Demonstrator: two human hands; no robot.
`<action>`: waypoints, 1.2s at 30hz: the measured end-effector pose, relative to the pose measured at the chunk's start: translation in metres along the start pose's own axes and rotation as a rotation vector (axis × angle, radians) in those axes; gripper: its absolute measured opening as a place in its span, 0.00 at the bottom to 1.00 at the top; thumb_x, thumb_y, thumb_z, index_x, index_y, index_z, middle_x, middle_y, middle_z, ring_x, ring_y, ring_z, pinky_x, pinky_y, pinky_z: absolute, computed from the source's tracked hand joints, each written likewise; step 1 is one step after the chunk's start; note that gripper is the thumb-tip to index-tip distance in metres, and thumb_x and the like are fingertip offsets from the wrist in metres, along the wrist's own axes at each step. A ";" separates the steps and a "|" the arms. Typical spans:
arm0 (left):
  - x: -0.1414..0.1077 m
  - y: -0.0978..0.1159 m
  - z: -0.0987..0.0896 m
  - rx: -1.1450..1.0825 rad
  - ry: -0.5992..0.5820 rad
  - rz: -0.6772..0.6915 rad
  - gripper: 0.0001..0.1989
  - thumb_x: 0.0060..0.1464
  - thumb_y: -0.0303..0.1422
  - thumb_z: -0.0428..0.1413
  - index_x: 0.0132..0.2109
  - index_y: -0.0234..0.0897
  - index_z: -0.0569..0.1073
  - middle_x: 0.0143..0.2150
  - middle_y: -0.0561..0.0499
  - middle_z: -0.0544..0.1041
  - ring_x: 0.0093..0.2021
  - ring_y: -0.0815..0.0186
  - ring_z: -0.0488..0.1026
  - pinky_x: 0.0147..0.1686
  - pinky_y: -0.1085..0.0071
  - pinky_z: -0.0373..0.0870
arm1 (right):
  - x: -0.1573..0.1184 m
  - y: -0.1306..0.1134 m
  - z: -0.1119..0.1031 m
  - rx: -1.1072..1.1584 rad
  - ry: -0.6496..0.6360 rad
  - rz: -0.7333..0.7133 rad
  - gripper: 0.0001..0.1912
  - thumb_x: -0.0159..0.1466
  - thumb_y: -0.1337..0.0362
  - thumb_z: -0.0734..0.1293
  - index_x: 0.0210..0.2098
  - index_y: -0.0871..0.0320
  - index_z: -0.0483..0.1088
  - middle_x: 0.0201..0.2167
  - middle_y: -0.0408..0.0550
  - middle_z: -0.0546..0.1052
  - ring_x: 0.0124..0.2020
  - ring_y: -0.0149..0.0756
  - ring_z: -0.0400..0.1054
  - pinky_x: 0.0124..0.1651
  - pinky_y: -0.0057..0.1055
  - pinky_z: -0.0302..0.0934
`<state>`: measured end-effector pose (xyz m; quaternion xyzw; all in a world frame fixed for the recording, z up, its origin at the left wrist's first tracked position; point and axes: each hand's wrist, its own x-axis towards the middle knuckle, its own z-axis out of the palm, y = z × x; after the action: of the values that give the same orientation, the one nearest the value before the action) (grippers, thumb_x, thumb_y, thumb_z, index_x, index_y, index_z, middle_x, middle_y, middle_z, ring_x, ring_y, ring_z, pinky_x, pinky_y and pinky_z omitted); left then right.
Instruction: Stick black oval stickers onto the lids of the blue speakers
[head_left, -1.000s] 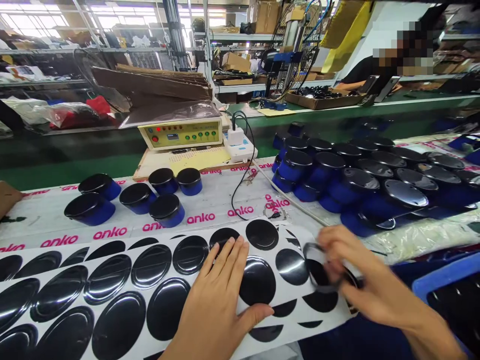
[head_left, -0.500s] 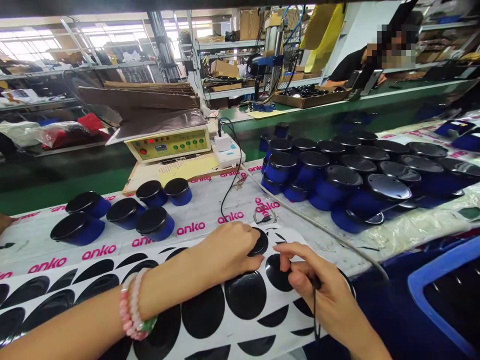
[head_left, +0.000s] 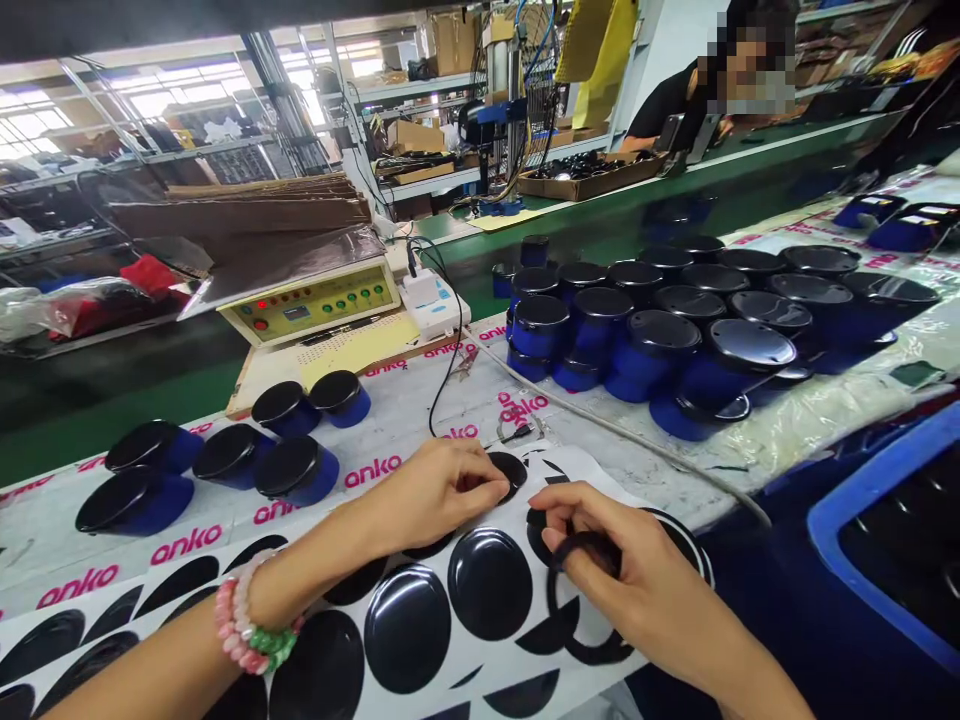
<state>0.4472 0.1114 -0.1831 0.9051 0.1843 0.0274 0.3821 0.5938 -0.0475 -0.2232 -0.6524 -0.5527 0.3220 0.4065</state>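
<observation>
A: What's the largest thing there?

B: The table (head_left: 397, 425), its white cover printed with pink letters. A white sheet (head_left: 465, 652) with black discs (head_left: 407, 628) lies along the near side, running off to the left.

A: And beyond the sheet?

B: A control box (head_left: 315, 310) with green buttons, far and to the left. Blue cups (head_left: 652, 340) with black tops crowd the right, some stacked; six more stand on the left.

A: How are the hands?

B: Apart from each other, both over the sheet. The left hand (head_left: 439, 487) has thumb and fingertips close together at a far disc (head_left: 511, 473); whether they pinch its edge, I can't tell. The right hand (head_left: 619, 560), near its right end, has its fingers closed on a thin black ring (head_left: 592, 655), which dangles below them.

A: Anything smaller?

B: Pink and green bracelet beads (head_left: 259, 635) on the left wrist.
</observation>
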 end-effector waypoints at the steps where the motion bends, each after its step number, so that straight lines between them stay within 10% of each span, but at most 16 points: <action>1: 0.000 -0.001 0.004 -0.036 -0.001 -0.031 0.11 0.59 0.33 0.51 0.34 0.36 0.77 0.32 0.53 0.75 0.31 0.71 0.68 0.31 0.76 0.61 | -0.001 0.000 -0.001 -0.014 -0.009 -0.006 0.12 0.64 0.69 0.59 0.45 0.49 0.65 0.34 0.37 0.72 0.30 0.26 0.66 0.31 0.23 0.57; 8: 0.009 -0.030 -0.001 -0.780 0.306 -0.387 0.10 0.51 0.36 0.55 0.31 0.32 0.71 0.27 0.48 0.76 0.27 0.68 0.71 0.30 0.71 0.67 | -0.009 0.001 -0.005 0.022 -0.013 -0.024 0.13 0.64 0.70 0.59 0.45 0.50 0.67 0.37 0.40 0.73 0.36 0.30 0.69 0.37 0.25 0.62; 13: -0.002 -0.029 -0.022 -0.748 0.763 -0.306 0.12 0.57 0.40 0.47 0.32 0.37 0.65 0.29 0.54 0.73 0.33 0.72 0.71 0.38 0.75 0.67 | -0.012 0.000 -0.002 0.269 0.059 0.007 0.11 0.65 0.66 0.60 0.46 0.52 0.68 0.38 0.44 0.76 0.39 0.32 0.72 0.36 0.24 0.65; 19: -0.045 0.036 0.006 0.178 0.299 0.200 0.13 0.61 0.38 0.50 0.49 0.37 0.67 0.55 0.46 0.72 0.52 0.61 0.70 0.50 0.63 0.67 | -0.008 -0.024 0.011 0.596 0.233 -0.018 0.14 0.66 0.56 0.63 0.50 0.51 0.68 0.38 0.46 0.77 0.38 0.34 0.73 0.42 0.27 0.68; 23: -0.061 0.051 0.020 0.707 0.280 0.434 0.18 0.59 0.32 0.49 0.54 0.28 0.68 0.58 0.40 0.69 0.55 0.50 0.66 0.54 0.53 0.65 | -0.005 -0.030 0.018 0.781 0.244 -0.015 0.15 0.63 0.57 0.67 0.49 0.49 0.68 0.44 0.47 0.76 0.40 0.33 0.73 0.42 0.25 0.70; 28: -0.069 0.053 0.015 0.521 0.510 0.354 0.16 0.54 0.23 0.52 0.51 0.32 0.68 0.54 0.43 0.69 0.53 0.62 0.67 0.52 0.68 0.67 | -0.013 -0.033 0.028 0.521 0.266 -0.049 0.13 0.65 0.63 0.66 0.49 0.50 0.67 0.40 0.44 0.78 0.36 0.30 0.74 0.39 0.21 0.69; 36: -0.062 0.020 0.005 0.197 0.218 0.045 0.20 0.52 0.16 0.43 0.45 0.44 0.66 0.42 0.56 0.74 0.42 0.71 0.73 0.42 0.76 0.69 | -0.018 -0.020 0.016 -0.061 0.350 -0.090 0.13 0.67 0.61 0.61 0.51 0.49 0.66 0.45 0.45 0.76 0.43 0.34 0.72 0.41 0.25 0.69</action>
<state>0.3966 0.0733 -0.1668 0.9337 0.2064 0.1159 0.2686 0.5671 -0.0610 -0.2134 -0.6851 -0.5118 0.1681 0.4904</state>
